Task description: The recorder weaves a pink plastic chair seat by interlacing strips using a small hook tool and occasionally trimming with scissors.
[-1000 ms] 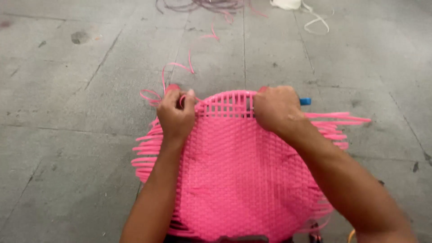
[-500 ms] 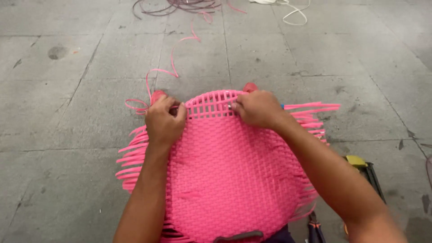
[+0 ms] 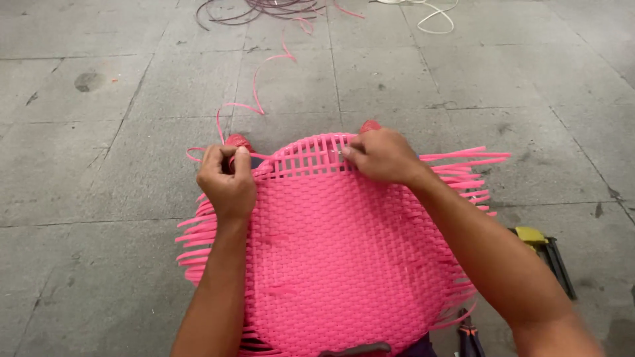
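Observation:
A round pink woven panel [image 3: 337, 251] of plastic strips lies in front of me, with loose strip ends sticking out on both sides. My left hand [image 3: 226, 180] grips a pink strip [image 3: 254, 92] at the panel's upper left edge; the strip curls away over the floor. My right hand [image 3: 382, 156] pinches the weave at the panel's top edge, where the upright strips are still open. Whether it holds a small tool there I cannot tell.
Grey paved floor [image 3: 99, 172] all around. A tangle of dark and pink cords [image 3: 264, 8] and a white cord [image 3: 433, 14] lie at the far edge. A yellow-handled tool [image 3: 539, 244] lies on the right, pliers [image 3: 469, 334] near the bottom.
My view has shifted, so the panel sits lower and more central. Both hands stay at the panel's top edge; the right hand has moved slightly left along it.

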